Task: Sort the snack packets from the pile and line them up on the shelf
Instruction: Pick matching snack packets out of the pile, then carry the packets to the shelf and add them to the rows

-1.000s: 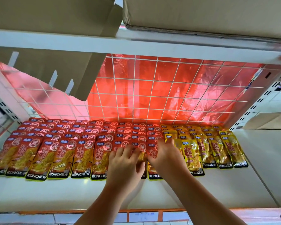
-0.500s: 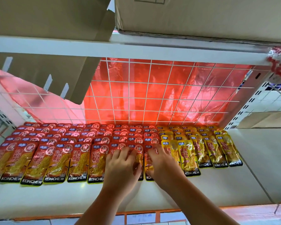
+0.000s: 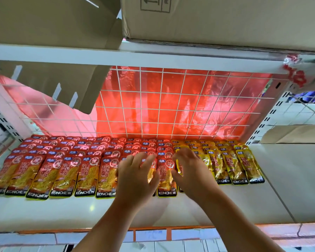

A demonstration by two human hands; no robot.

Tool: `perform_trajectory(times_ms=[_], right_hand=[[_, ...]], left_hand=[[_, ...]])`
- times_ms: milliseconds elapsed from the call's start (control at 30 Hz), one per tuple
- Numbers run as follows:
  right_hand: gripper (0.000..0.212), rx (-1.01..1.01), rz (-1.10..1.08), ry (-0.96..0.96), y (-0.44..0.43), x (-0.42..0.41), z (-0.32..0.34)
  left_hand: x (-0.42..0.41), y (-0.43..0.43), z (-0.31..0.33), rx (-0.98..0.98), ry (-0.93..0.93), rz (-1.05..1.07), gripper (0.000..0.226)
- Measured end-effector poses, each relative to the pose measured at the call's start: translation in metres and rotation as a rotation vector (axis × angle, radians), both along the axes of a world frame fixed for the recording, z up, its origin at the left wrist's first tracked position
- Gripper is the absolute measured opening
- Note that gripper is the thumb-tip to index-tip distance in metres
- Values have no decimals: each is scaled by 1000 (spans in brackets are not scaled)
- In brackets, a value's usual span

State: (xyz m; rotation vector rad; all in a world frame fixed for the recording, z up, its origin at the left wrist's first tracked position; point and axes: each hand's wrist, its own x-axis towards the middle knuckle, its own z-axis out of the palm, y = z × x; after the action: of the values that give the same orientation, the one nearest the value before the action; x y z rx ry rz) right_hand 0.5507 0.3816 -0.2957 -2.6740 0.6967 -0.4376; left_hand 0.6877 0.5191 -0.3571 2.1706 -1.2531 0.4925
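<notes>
Two hands, the left hand [image 3: 135,171] and the right hand [image 3: 193,170], over one shelf [image 3: 280,188]. Red snack packets [image 3: 62,171] fill about eight overlapping columns, yellow packets [image 3: 238,166] about five. Two cardboard boxes [image 3: 225,20] sit above.

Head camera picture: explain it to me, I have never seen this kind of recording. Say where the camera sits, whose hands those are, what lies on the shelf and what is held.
No machine here: a person wears one camera on the head, so you look forward and down along their bare arms. The left hand spreads its fingers over the red packets, which fill the left and middle of the white shelf in overlapping rows. The yellow packets lie in rows to their right. The right hand arches over the seam between the two colours; it is blurred, so I cannot tell whether it pinches a packet. Behind stands a wire grid backed by red plastic sheet; cardboard boxes sit on the board above.
</notes>
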Motion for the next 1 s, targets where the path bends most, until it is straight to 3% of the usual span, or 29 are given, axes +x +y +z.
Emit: perform_trajectory(times_ms=[300,600,1000], right_hand=[[33,-154,51,-341,-27,-48,145],[28,-380,-10,-473,-46,-202,286],[25,-360,-295,-563,-116,-443,336]], left_hand=[[-53,-52,132,-232,-144,-145,50],[-188,-111,280,-399,-350,-284,52],[-398,-183,373,-389,-304,-502,43]])
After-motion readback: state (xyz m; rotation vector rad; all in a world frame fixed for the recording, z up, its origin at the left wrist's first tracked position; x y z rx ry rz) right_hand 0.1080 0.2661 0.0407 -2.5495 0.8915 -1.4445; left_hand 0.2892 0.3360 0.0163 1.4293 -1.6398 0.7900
